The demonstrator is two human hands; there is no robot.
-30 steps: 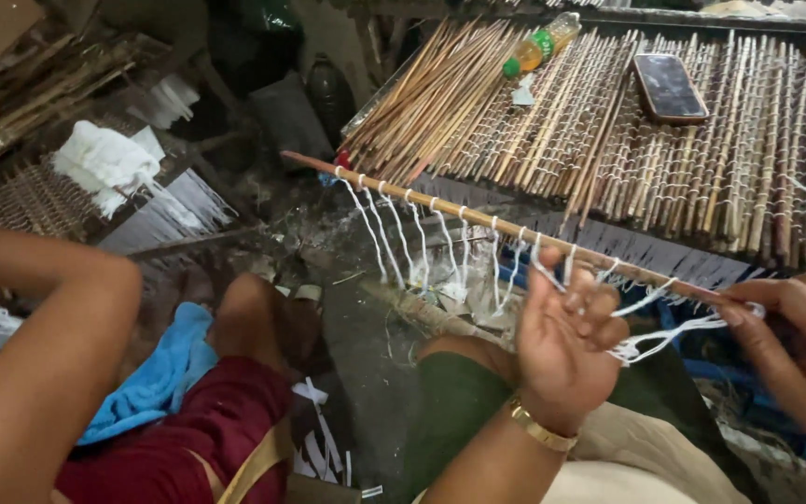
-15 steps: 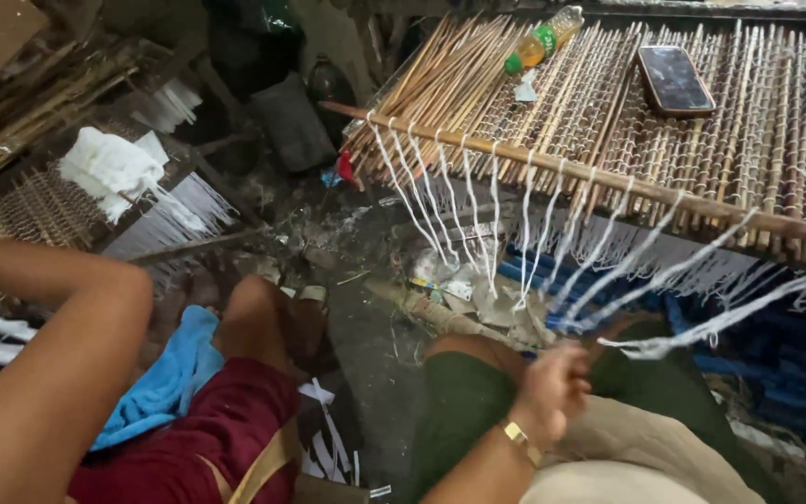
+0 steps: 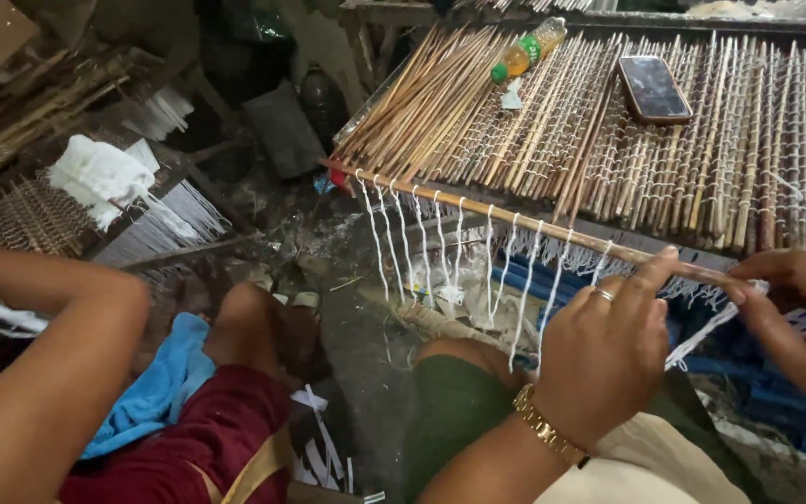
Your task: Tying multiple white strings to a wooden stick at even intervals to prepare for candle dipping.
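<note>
A thin bamboo stick [image 3: 478,207] lies along the near edge of a woven stick mat [image 3: 739,159], with several white strings [image 3: 440,247] hanging from it. My left hand [image 3: 608,350], wearing a ring and a gold bracelet, pinches the stick near its right end. My right hand [image 3: 799,308] sits just to the right and pinches a white string [image 3: 701,341] close to the stick. The string trails down between the two hands.
A dark phone [image 3: 653,89] and a small plastic bottle [image 3: 524,51] rest on the mat beside a bundle of loose sticks [image 3: 422,103]. Another person's arm [image 3: 39,373] and knee [image 3: 249,322] are at the left, with a blue cloth [image 3: 156,392]. Stick and string piles lie at far left.
My left hand has risen from my lap to grip the stick. My right hand has come back into view and holds a string by the stick's right end.
</note>
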